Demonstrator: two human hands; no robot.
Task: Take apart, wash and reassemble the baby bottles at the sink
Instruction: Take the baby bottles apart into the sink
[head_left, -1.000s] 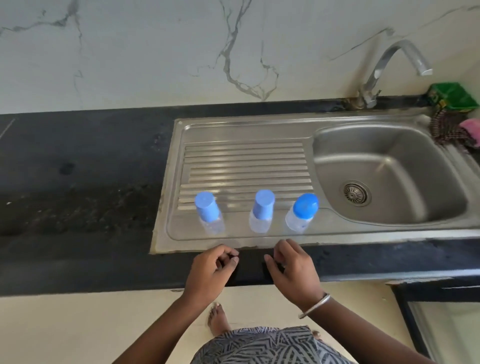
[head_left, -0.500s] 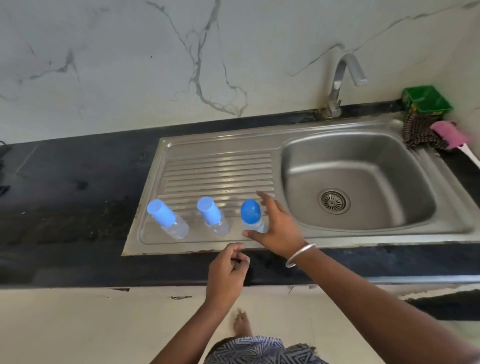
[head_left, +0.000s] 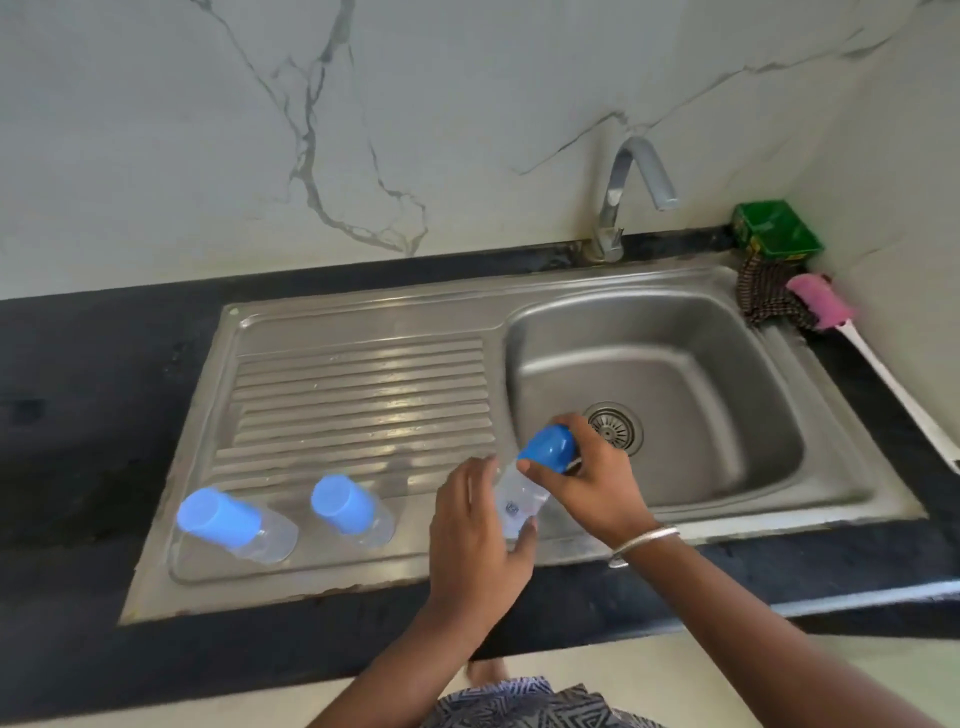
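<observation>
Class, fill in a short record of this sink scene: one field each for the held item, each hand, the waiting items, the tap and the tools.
held item: baby bottle, tilted over the sink's front edge
left hand: grips the clear body
right hand: grips the blue cap
waiting: two capped bottles on the drainboard
tap: no water visible
tools: pink brush, green tub, right of the basin
</observation>
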